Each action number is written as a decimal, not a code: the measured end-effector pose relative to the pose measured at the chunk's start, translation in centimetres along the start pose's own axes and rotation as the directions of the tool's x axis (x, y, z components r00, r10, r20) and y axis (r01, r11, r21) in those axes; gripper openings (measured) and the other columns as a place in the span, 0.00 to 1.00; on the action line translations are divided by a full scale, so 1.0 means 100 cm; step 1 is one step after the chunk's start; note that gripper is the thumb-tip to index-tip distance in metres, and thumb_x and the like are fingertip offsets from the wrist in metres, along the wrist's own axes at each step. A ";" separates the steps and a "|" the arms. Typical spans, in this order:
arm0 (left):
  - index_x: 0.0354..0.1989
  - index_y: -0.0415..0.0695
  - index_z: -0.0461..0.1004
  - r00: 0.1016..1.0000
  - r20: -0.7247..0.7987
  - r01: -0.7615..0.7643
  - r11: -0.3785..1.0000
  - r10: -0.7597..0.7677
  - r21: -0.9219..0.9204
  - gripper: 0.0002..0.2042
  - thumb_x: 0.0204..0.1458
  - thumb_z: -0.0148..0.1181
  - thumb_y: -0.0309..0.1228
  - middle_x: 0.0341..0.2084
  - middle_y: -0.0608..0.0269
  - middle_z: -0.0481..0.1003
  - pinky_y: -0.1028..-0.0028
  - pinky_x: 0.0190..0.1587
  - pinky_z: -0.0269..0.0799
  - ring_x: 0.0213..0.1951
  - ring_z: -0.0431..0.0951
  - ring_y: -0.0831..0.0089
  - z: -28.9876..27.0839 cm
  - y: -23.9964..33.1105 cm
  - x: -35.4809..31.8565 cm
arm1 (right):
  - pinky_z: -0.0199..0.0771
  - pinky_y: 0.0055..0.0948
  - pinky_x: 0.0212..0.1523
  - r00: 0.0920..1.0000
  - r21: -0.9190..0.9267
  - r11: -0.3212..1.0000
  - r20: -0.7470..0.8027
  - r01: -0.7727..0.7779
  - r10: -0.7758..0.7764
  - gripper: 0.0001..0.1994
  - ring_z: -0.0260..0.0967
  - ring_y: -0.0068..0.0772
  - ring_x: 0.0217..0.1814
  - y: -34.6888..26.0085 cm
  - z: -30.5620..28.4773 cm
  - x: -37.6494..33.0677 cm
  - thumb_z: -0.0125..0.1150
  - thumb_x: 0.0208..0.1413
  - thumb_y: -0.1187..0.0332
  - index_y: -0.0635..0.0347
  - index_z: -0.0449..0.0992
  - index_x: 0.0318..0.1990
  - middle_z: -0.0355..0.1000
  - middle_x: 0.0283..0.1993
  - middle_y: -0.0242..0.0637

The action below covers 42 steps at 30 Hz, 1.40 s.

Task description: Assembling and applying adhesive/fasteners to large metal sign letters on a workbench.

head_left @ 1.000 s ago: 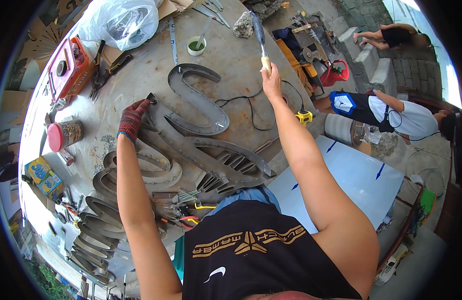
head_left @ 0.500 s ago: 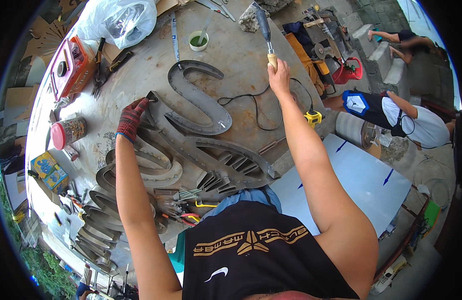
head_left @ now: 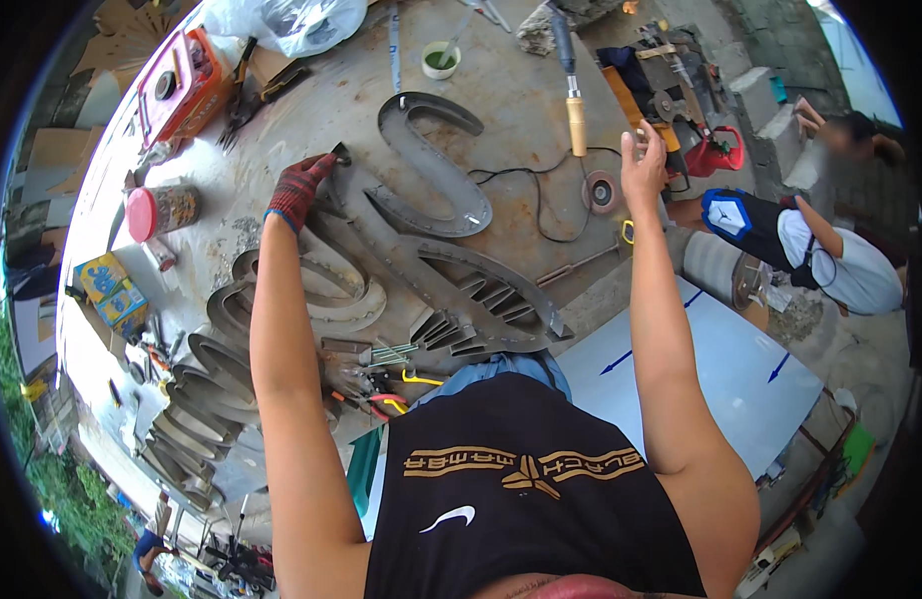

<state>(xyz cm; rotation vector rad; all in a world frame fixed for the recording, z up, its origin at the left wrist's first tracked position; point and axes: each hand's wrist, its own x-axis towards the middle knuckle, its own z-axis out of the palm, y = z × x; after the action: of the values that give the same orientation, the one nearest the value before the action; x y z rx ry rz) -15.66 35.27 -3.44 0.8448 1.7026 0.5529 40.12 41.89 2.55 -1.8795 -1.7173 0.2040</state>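
My left hand (head_left: pixel 301 192), in a red and dark knit glove, is closed on the upper tip of a large grey metal channel letter (head_left: pixel 381 235) lying on the table. My bare right hand (head_left: pixel 644 168) is raised near the table's right edge, fingers apart and holding nothing. Left of it is a soldering iron (head_left: pixel 577 125) with a wooden handle, its metal end by a rough stone (head_left: pixel 541 32). An S-shaped metal piece (head_left: pixel 469 205) lies just right of the letter. A round abrasive disc (head_left: pixel 601 192) sits beside my right wrist, next to a black cord (head_left: pixel 536 200).
A cup of green liquid (head_left: pixel 440 62) stands at the far side. On the left are an orange basket (head_left: pixel 197 105), pliers (head_left: pixel 238 95), a red-lidded jar (head_left: pixel 162 212) and more curved metal pieces (head_left: pixel 207 399). A white panel (head_left: pixel 601 399) lies right; people are beyond.
My right hand has let go of the soldering iron's wooden handle and moved right. The view has shifted; my left hand keeps its hold on the letter's tip.
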 end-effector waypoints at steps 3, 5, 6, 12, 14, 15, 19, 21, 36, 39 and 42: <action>0.54 0.44 0.80 0.999 -0.001 -0.036 0.999 0.036 0.007 0.25 0.57 0.64 0.50 0.45 0.60 0.82 0.68 0.57 0.67 0.48 0.76 0.69 -0.011 -0.031 0.016 | 0.69 0.39 0.54 0.998 -0.017 0.998 -0.038 -0.055 0.055 0.25 0.69 0.39 0.46 0.006 -0.046 -0.005 0.63 0.60 0.60 0.61 0.70 0.61 0.71 0.51 0.43; 0.53 0.45 0.81 0.996 0.002 -0.086 0.996 0.086 0.016 0.24 0.57 0.63 0.50 0.38 0.63 0.81 0.69 0.50 0.69 0.40 0.74 0.72 -0.011 -0.038 0.023 | 0.71 0.38 0.52 0.993 -0.077 0.994 -0.094 -0.077 0.069 0.25 0.69 0.39 0.45 0.020 -0.079 -0.004 0.64 0.59 0.61 0.61 0.70 0.61 0.71 0.51 0.43; 0.52 0.44 0.82 0.998 -0.015 -0.059 0.998 0.059 0.025 0.24 0.56 0.64 0.50 0.37 0.64 0.81 0.69 0.48 0.69 0.39 0.73 0.72 -0.008 -0.036 0.024 | 0.72 0.38 0.51 0.990 -0.104 0.990 -0.116 -0.096 0.084 0.25 0.70 0.39 0.44 0.027 -0.097 -0.004 0.64 0.59 0.61 0.60 0.70 0.61 0.71 0.51 0.43; 0.52 0.47 0.82 0.997 0.002 -0.081 0.997 0.081 -0.001 0.23 0.56 0.64 0.50 0.33 0.67 0.78 0.70 0.46 0.68 0.36 0.70 0.74 -0.006 -0.037 0.034 | 0.74 0.38 0.50 0.976 -0.137 0.979 -0.176 -0.152 0.127 0.24 0.73 0.39 0.44 0.070 -0.174 0.021 0.65 0.56 0.65 0.60 0.72 0.60 0.74 0.47 0.43; 0.52 0.47 0.82 0.997 0.011 -0.072 0.997 0.072 -0.011 0.23 0.56 0.64 0.50 0.33 0.67 0.77 0.70 0.46 0.67 0.36 0.70 0.74 -0.002 -0.035 0.037 | 0.74 0.38 0.51 0.975 -0.175 0.960 -0.085 -0.217 0.205 0.23 0.74 0.40 0.45 0.082 -0.193 0.028 0.65 0.56 0.66 0.58 0.72 0.60 0.74 0.46 0.43; 0.52 0.47 0.82 0.996 0.015 -0.085 0.996 0.085 -0.014 0.23 0.56 0.64 0.50 0.33 0.67 0.77 0.70 0.46 0.67 0.36 0.70 0.74 -0.002 -0.033 0.039 | 0.74 0.39 0.51 0.976 -0.185 0.958 -0.049 -0.219 0.213 0.25 0.75 0.42 0.45 0.088 -0.199 0.032 0.65 0.55 0.66 0.54 0.72 0.62 0.75 0.46 0.43; 0.55 0.49 0.80 0.997 0.055 -0.051 0.998 0.049 0.041 0.28 0.52 0.64 0.56 0.45 0.65 0.80 0.63 0.55 0.65 0.45 0.75 0.68 -0.008 -0.038 0.045 | 0.74 0.40 0.52 0.988 -0.335 0.937 0.076 -0.099 0.132 0.27 0.75 0.46 0.47 0.089 -0.209 0.042 0.62 0.57 0.65 0.51 0.69 0.66 0.77 0.43 0.44; 0.55 0.49 0.80 0.997 0.054 -0.065 0.997 0.062 0.043 0.30 0.51 0.65 0.57 0.44 0.65 0.80 0.62 0.55 0.65 0.44 0.75 0.68 -0.006 -0.035 0.041 | 0.75 0.39 0.51 0.968 -0.338 0.930 0.149 -0.142 0.202 0.28 0.77 0.45 0.45 0.085 -0.211 0.043 0.62 0.58 0.65 0.51 0.67 0.68 0.78 0.42 0.43; 0.53 0.45 0.81 0.999 0.000 -0.048 0.999 0.048 -0.019 0.27 0.53 0.66 0.53 0.41 0.62 0.81 0.66 0.53 0.68 0.44 0.75 0.70 -0.012 -0.045 0.033 | 0.68 0.44 0.64 0.877 -0.344 0.933 0.408 -0.108 0.253 0.34 0.69 0.55 0.63 0.061 -0.171 0.070 0.61 0.60 0.62 0.57 0.58 0.72 0.71 0.61 0.57; 0.51 0.42 0.82 0.997 -0.009 -0.082 0.996 0.082 0.047 0.27 0.53 0.65 0.53 0.46 0.57 0.82 0.65 0.57 0.67 0.51 0.77 0.64 0.001 -0.013 0.009 | 0.77 0.35 0.42 0.865 -0.250 0.958 0.441 -0.140 0.242 0.34 0.78 0.37 0.35 0.053 -0.175 0.066 0.62 0.58 0.65 0.57 0.58 0.72 0.79 0.34 0.44; 0.51 0.44 0.82 0.998 0.017 -0.058 0.997 0.057 0.046 0.26 0.54 0.65 0.52 0.51 0.53 0.80 0.66 0.61 0.65 0.56 0.75 0.62 0.007 0.000 0.013 | 0.74 0.28 0.34 0.865 -0.187 0.966 0.439 -0.179 0.245 0.34 0.72 0.24 0.30 0.055 -0.180 0.062 0.61 0.60 0.65 0.57 0.57 0.73 0.76 0.30 0.36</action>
<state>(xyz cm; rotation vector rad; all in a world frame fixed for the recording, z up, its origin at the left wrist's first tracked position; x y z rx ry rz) -15.17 36.17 -4.45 0.9317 1.6864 0.5458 54.46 42.18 16.15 -2.2619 -1.8544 0.6814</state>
